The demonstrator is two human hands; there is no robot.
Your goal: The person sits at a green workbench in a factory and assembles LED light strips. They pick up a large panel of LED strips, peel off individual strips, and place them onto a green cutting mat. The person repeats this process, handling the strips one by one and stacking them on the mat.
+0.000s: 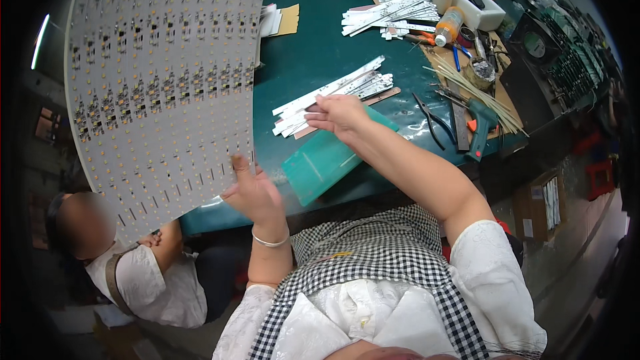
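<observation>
A large white LED circuit board panel [160,87], dotted with rows of small components, stands up on the left and bends over in the view. My left hand [255,190] grips its lower right edge, thumb on the near face and fingers partly hidden behind. Over a pile of white LED strips [360,85] hovers my right hand [339,115], fingers loosely curled and apart, with nothing visible in them; whether they touch the strips I cannot tell. Beneath my right forearm lies a translucent green sheet [320,167] on the green table [287,73].
Pliers [433,120], a green glue gun [481,127] and thin sticks [477,90] lie to the right. Farther back are more white strips [390,12], an orange bottle [449,25] and a white container [481,13]. Another person [147,273] sits at the lower left.
</observation>
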